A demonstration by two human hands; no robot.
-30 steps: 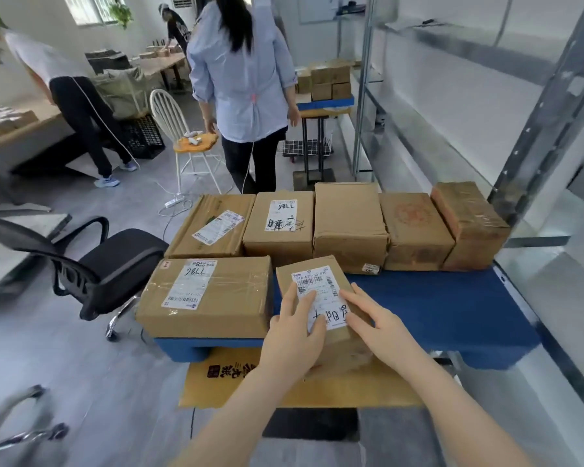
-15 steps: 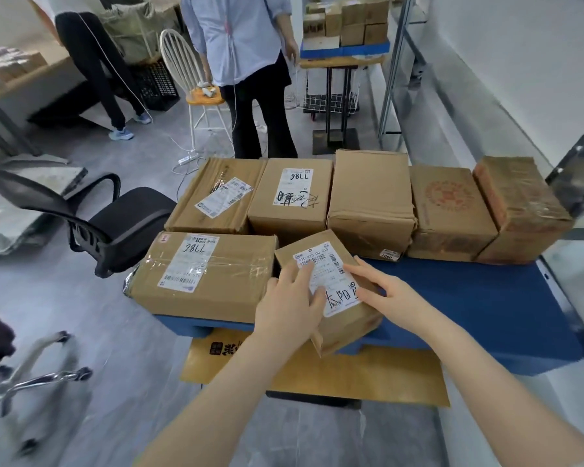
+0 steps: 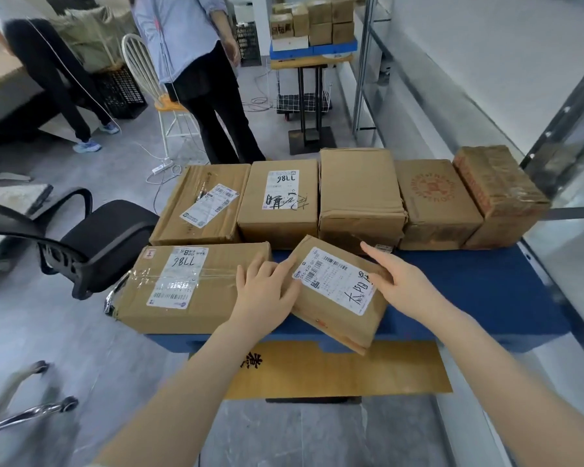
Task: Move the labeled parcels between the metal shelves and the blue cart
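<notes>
Seven boxes point(image 3: 359, 193) on the near cart point(image 3: 469, 291): five in the back row, two up front. Four show white labels point(image 3: 282, 190). Two blue carts in all, counting the far cart point(image 3: 317, 50). Two other people point(image 3: 189, 45), one black chair point(image 3: 105, 237), one white chair point(image 3: 142, 69).

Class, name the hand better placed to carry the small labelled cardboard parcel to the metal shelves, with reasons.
Probably right: the right hand touches the small labelled cardboard parcel on the side facing the metal shelves; the left hand lies opposite.

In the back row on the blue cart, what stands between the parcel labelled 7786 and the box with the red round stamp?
A plain brown box, no label on top; the head view shows it.
</notes>
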